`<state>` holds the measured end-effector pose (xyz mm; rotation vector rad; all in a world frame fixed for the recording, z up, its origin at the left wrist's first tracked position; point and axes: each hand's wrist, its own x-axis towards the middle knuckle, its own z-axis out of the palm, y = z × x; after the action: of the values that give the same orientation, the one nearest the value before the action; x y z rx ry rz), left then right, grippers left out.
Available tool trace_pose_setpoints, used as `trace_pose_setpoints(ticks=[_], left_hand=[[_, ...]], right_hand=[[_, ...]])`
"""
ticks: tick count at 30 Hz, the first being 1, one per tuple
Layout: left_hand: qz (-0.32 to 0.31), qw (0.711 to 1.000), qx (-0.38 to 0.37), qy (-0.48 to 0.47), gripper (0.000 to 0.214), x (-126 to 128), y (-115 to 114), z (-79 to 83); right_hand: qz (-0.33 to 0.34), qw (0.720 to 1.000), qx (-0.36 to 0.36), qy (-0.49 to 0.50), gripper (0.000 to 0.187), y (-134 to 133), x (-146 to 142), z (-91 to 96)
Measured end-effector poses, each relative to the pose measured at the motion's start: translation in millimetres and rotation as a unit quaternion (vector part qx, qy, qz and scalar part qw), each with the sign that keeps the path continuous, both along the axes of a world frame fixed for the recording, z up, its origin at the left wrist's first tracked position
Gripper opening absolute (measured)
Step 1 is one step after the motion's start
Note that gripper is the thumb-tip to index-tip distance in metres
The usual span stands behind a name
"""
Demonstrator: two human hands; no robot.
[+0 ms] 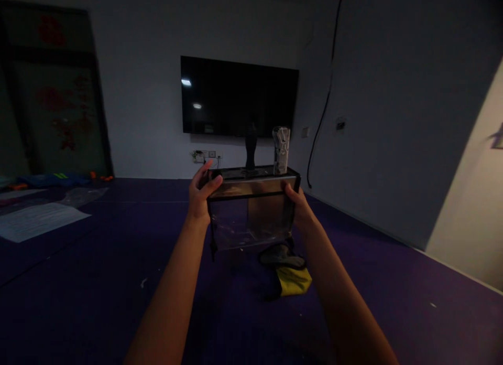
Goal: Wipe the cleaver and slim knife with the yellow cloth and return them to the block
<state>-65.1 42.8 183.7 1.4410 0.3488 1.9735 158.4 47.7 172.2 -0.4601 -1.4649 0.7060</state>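
Note:
Between my hands, raised above the floor, is a clear box with a black frame [231, 223]. My left hand [202, 189] grips its upper left corner, thumb on the front edge. At the upper right corner my right hand [297, 200] is closed on the same box, fingers partly hidden behind it. On top of the box stand a dark, narrow-waisted object [250, 150] and a patterned grey-and-white cylinder [281, 150]. Below the box, a grey and yellow cloth-like item [293, 281] lies on the floor.
The dark purple floor [118, 281] has small scraps on it. White paper sheets [43, 221] and clear plastic [82, 195] lie at left. A television [239, 97] hangs on the far wall, and a black cable [323, 113] runs down the right wall. A door [58, 103] stands at far left.

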Motion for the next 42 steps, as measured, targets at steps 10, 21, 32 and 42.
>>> trace_pose_setpoints(ticks=[10, 21, 32, 42], left_hand=[[0.165, 0.979, 0.038, 0.117, 0.078, -8, 16, -2.8], [0.328, 0.942, -0.053, -0.054, 0.045, -52, -8, 16.6], [0.350, 0.935, -0.036, -0.048, 0.037, -51, -1, 15.2], [0.384, 0.921, -0.063, -0.021, 0.049, -48, -9, 18.2]], right_hand=[[-0.169, 0.978, 0.107, 0.055, 0.078, 12, 33, 1.0], [-0.652, 0.739, 0.147, 0.082, 0.079, 39, 107, -52.1], [-0.746, 0.662, 0.076, 0.028, 0.083, 40, 123, -84.9], [-0.733, 0.678, 0.057, 0.015, 0.080, 46, 124, -96.0]])
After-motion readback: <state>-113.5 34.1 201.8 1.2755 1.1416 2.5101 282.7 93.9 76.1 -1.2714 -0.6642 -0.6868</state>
